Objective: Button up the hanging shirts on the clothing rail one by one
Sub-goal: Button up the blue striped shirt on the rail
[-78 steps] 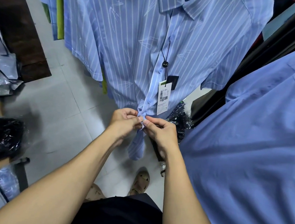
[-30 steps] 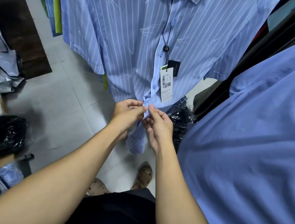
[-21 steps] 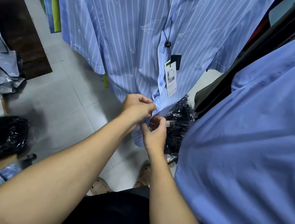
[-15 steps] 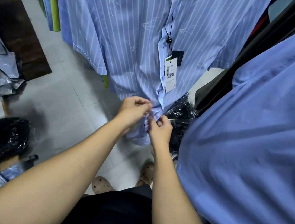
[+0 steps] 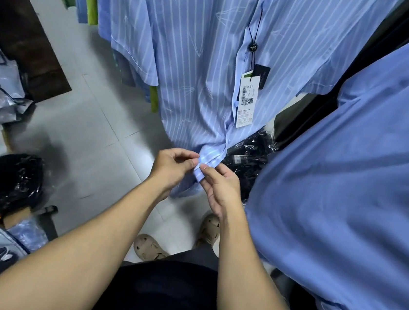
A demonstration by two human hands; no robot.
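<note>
- Left hand (image 5: 171, 166), near centre: thumb and fingers pinch the striped shirt (image 5: 196, 64) at its hem placket.
- Striped shirt, 12 o'clock: collar cut off; lowest button hidden.
- Right hand (image 5: 220, 184): pinches the same placket.
- Plain blue shirt (image 5: 346, 196), 3 o'clock: cut off.

Bare forearms (image 5: 102, 240); black garment (image 5: 164, 295); beige perforated clogs (image 5: 149, 246).

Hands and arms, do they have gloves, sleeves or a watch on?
No. The left hand and right hand are bare: no gloves, rings or watch show. The left arm and right arm are bare too, with no sleeve in view.
</note>
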